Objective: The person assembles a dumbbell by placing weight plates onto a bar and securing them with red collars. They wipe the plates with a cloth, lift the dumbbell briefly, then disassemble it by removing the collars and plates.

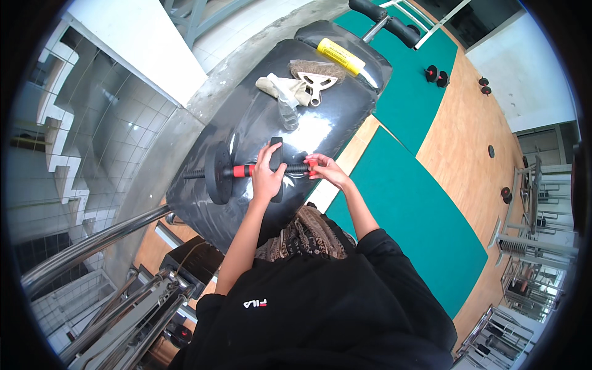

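Note:
A dumbbell lies across the black padded bench (213, 132), its threaded black bar (195, 174) pointing left and right. Toward the bar's left end sits a round black weight plate (218, 176), with a red band (240, 171) beside it. My left hand (266, 176) is closed around a second black plate (277, 154), fingers over its near-left face and thumb at its edge. At the right end of the bar, my right hand (328, 171) pinches a red screw collar (312, 166). Part of the bar is hidden behind my left hand.
Farther up the bench lie a brush (317, 77), a pale cloth (287, 88), a clear plastic bottle (288, 114) and a yellow cylinder (341, 55). Green mats (407, 228) cover floor to the right; small dumbbells (436, 76) rest beyond. A metal rail (95, 250) stands left.

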Motion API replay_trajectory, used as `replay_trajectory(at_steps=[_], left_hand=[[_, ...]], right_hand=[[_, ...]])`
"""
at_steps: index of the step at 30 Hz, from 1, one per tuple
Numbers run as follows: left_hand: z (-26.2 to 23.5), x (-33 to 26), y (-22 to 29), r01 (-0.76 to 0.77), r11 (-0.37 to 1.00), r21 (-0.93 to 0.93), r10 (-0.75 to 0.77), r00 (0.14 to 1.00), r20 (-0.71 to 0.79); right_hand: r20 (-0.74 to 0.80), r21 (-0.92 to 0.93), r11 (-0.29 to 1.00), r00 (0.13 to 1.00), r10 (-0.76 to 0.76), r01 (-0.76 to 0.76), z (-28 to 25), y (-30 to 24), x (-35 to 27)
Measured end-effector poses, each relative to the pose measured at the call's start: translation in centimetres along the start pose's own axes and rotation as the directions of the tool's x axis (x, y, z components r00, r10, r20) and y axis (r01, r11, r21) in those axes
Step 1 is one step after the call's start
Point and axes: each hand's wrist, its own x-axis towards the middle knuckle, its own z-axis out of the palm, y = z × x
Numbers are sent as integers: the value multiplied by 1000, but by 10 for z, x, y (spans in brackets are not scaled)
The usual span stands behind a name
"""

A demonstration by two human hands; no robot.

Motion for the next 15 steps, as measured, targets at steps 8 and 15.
replay_trajectory(at_steps=[8,15], left_hand=[[1,0,-1,-7,1000,-3,7,1000,-8],[1,-1,-1,-19,1000,7,19,1000,-11]], right_hand=[[94,270,906,945,312,-326,-4,1,-2],[-120,234,955,970,213,-181,-11,-8,-6]])
